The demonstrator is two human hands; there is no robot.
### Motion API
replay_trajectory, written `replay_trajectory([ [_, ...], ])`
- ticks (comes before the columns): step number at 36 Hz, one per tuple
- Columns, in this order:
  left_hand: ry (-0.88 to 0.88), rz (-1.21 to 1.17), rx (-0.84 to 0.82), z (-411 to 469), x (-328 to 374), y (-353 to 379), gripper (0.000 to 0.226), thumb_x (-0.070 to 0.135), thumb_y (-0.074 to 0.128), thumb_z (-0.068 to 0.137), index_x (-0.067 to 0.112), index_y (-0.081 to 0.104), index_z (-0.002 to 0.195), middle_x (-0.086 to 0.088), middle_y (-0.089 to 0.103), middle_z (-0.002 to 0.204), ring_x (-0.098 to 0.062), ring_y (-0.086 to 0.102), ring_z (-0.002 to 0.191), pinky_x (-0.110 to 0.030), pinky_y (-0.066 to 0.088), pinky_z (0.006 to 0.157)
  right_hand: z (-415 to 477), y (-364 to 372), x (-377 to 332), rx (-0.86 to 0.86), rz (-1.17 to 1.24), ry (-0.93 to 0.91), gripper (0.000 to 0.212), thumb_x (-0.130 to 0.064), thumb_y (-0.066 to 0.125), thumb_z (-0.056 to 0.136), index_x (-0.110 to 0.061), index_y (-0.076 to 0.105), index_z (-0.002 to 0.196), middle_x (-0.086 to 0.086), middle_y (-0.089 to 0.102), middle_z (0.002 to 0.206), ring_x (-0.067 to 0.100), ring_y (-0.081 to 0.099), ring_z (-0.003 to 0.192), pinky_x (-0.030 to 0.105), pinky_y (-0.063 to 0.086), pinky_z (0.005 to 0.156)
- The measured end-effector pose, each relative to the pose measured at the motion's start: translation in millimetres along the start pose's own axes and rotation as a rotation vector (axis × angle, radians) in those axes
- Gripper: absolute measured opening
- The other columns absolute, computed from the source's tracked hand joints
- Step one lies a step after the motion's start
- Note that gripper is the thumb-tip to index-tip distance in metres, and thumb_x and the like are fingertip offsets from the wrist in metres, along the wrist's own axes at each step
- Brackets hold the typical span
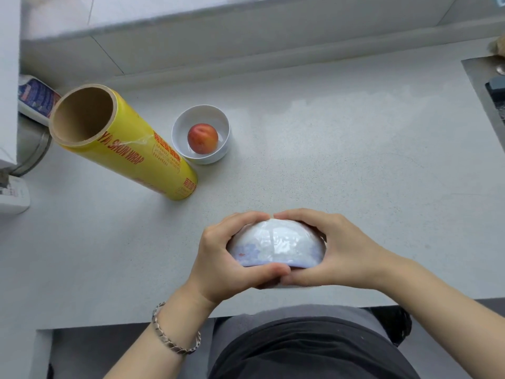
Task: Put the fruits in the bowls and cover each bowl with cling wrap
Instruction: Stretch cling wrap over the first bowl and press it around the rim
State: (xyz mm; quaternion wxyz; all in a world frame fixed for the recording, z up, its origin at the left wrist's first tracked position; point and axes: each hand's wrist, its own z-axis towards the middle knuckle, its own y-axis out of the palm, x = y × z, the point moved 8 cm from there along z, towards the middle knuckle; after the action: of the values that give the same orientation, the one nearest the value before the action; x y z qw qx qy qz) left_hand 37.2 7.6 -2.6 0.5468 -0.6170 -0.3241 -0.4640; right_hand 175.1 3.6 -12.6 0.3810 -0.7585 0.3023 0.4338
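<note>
A white bowl with a blue and red pattern (276, 248), wrapped in clear cling wrap, is tilted toward me near the counter's front edge. My left hand (224, 258) grips its left side and my right hand (336, 253) grips its right side, fingertips meeting over the far rim and thumbs meeting below. What is inside it is hidden. Farther back stands a plain white bowl (201, 134), uncovered, with one red-orange fruit (202, 138) in it. A big yellow roll of cling wrap (128, 149) stands upright to the left of that bowl.
The grey counter (328, 160) runs to a wall ledge at the back. A white bottle with a blue label (37, 99) lies at the far left, a white device (12, 198) below it. A sink edge (489, 88) shows at the right.
</note>
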Motion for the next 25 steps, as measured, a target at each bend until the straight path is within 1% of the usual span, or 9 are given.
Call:
replay_trajectory([
  [4,-0.06,-0.035,0.027,-2.3,-6.3,1.3,0.052,0.072,0.072,0.049,0.035,0.065,0.085,0.028,0.065,0.092,0.005,0.062,0.083,-0.01,0.046,0.073,0.3,3.7,14.5,-0.063,0.133,0.052,0.068,-0.044,0.084,0.048,-0.046,0.054,0.109,-0.024,0.061,0.11,-0.005,0.056,0.105,0.014,0.046,0.089],
  [6,-0.112,-0.131,0.073,-1.2,-13.4,-0.6,0.058,0.072,0.074,0.047,0.034,0.064,0.089,0.022,0.069,0.087,0.001,0.063,0.081,-0.014,0.048,0.074,0.1,3.7,20.2,-0.089,0.25,0.055,0.071,-0.044,0.078,0.046,-0.04,0.055,0.113,-0.019,0.062,0.114,0.0,0.057,0.108,0.016,0.046,0.09],
  [8,-0.187,-0.25,0.101,1.1,-21.0,-0.4,0.053,0.054,0.077,0.045,0.024,0.066,0.088,0.015,0.072,0.08,-0.005,0.064,0.077,-0.018,0.05,0.072,-0.9,2.1,25.7,-0.086,0.393,0.068,0.073,-0.039,0.077,0.047,-0.031,0.055,0.116,-0.011,0.064,0.114,0.007,0.06,0.108,0.021,0.048,0.087],
  [11,-0.302,-0.382,0.02,5.4,-27.6,9.6,0.048,0.043,0.068,0.05,0.016,0.065,0.09,0.006,0.072,0.079,-0.01,0.065,0.077,-0.021,0.05,0.07,-0.8,1.0,32.4,-0.039,0.572,0.089,0.071,-0.032,0.075,0.048,-0.022,0.056,0.116,-0.007,0.069,0.106,0.012,0.065,0.1,0.023,0.051,0.078],
  [13,-0.352,-0.401,-0.085,7.4,-29.9,16.5,0.047,0.044,0.066,0.055,0.019,0.063,0.094,0.002,0.071,0.089,-0.013,0.064,0.085,-0.024,0.05,0.076,0.6,1.5,36.8,-0.004,0.628,0.107,0.071,-0.031,0.075,0.049,-0.017,0.056,0.116,-0.004,0.07,0.1,0.013,0.066,0.094,0.023,0.052,0.074],
  [15,-0.355,-0.338,-0.215,10.0,-28.9,22.4,0.048,0.046,0.063,0.06,0.021,0.063,0.102,0.004,0.069,0.101,-0.011,0.063,0.095,-0.022,0.048,0.084,2.8,2.2,40.8,0.025,0.638,0.128,0.071,-0.032,0.075,0.047,-0.017,0.056,0.114,-0.001,0.07,0.096,0.015,0.066,0.089,0.023,0.053,0.074],
  [18,-0.349,-0.223,-0.317,10.6,-26.6,30.8,0.048,0.049,0.064,0.06,0.028,0.062,0.103,0.018,0.068,0.098,-0.002,0.061,0.095,-0.014,0.046,0.083,6.0,2.7,43.3,0.045,0.619,0.149,0.069,-0.035,0.076,0.044,-0.021,0.056,0.108,0.002,0.071,0.089,0.015,0.067,0.081,0.021,0.053,0.07],
  [22,-0.348,-0.219,-0.181,8.4,-30.8,27.3,0.043,0.051,0.066,0.056,0.03,0.065,0.094,0.02,0.07,0.088,0.002,0.063,0.087,-0.012,0.046,0.076,8.3,0.9,41.1,0.025,0.551,0.157,0.066,-0.039,0.076,0.046,-0.027,0.052,0.106,0.006,0.072,0.091,0.015,0.067,0.077,0.022,0.053,0.07],
  [25,-0.327,-0.214,-0.115,4.7,-31.7,23.3,0.045,0.05,0.067,0.054,0.029,0.066,0.093,0.019,0.07,0.088,0.0,0.063,0.087,-0.012,0.045,0.077,8.9,-5.6,30.9,-0.006,0.499,0.109,0.047,-0.034,0.077,0.059,-0.027,0.057,0.101,0.006,0.071,0.099,0.012,0.067,0.085,0.022,0.053,0.077],
])
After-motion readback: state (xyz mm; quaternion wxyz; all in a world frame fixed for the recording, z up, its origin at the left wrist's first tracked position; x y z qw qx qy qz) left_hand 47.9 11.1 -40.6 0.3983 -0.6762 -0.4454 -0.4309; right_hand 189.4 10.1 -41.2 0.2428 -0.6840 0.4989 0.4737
